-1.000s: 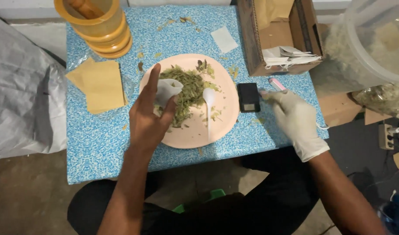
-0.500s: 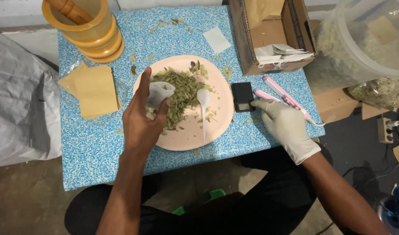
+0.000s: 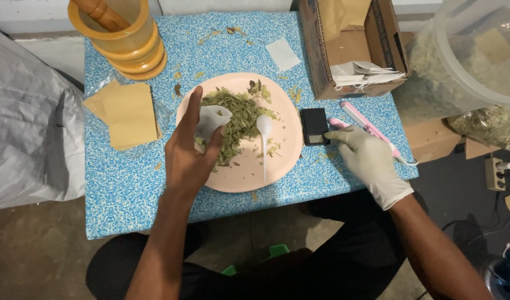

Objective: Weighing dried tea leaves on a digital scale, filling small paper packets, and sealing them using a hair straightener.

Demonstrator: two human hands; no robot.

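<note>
left hand [image 3: 189, 158] holds white pouch [image 3: 212, 119] over pink plate [image 3: 277, 166] | gloved right hand [image 3: 366, 158] touching black scale [image 3: 314, 125]

Light is even and fairly bright over the counter [image 3: 127, 189], falling from above with no harsh glare. Shadows are soft: a faint one lies under the left hand [image 3: 191, 155] on the pink plate [image 3: 277, 166], another beside the gloved right hand [image 3: 366, 158]. The near floor and the far right corner are dim. The clear plastic tub [image 3: 477, 55] at far right shows a dull sheen. Focus is sharp centrally; edges bend slightly outward.
</note>
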